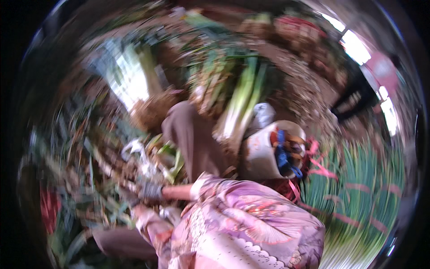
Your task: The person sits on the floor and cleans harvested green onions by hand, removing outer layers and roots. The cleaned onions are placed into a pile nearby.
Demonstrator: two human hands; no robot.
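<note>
Motion blurs the picture. One of my hands, in a grey glove (150,191), reaches left among loose leek stalks and leaves (104,164); its fingers are too blurred to read. My other hand (132,201) is close beside it, and its fingers do not show clearly. Just above the gloved hand lie a crumpled white plastic piece (136,149) and some pale green leaves (171,161). Beyond my knee, leeks with white stems and brown roots (233,117) lie in a bunch, and a larger bundle of leeks (131,74) lies further left.
A white bucket (260,151) with a blue item and brown items stands right of my knee, a grey-white bag (263,114) behind it. Tied green bundles (362,188) with pink bands lie at the right. A black crate-like object (354,97) is at the upper right.
</note>
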